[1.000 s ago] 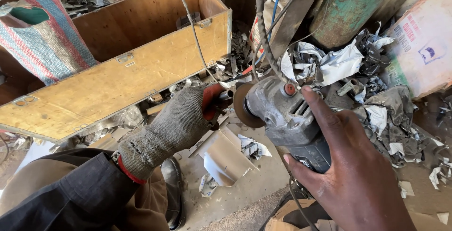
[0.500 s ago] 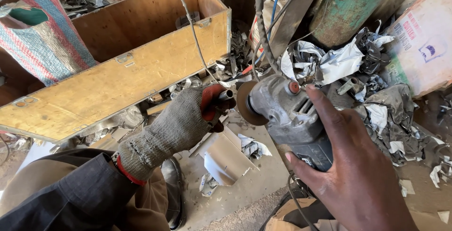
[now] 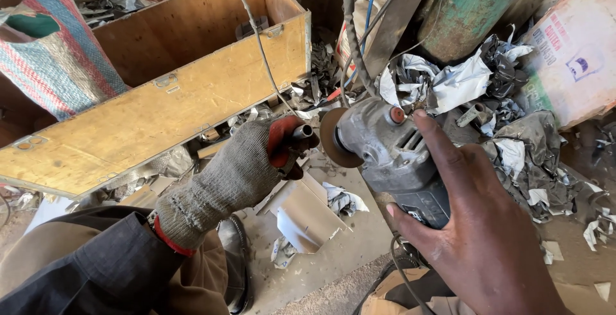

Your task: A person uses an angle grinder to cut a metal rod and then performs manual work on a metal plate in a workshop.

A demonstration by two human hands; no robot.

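My gloved left hand point(image 3: 247, 161) is fisted around a short metal tube point(image 3: 303, 131), holding its end steady by the disc. My bare right hand point(image 3: 475, 225) wraps the grinder point(image 3: 391, 154), forefinger stretched along its top to aim the disc.

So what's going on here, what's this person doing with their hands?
A person is working low over a littered floor. The gloved left hand grips a short metal tube, its end held right beside the disc of a grey angle grinder. The bare right hand holds the grinder's body, forefinger stretched along the top. An open wooden box lies behind, with crumpled scraps all around.
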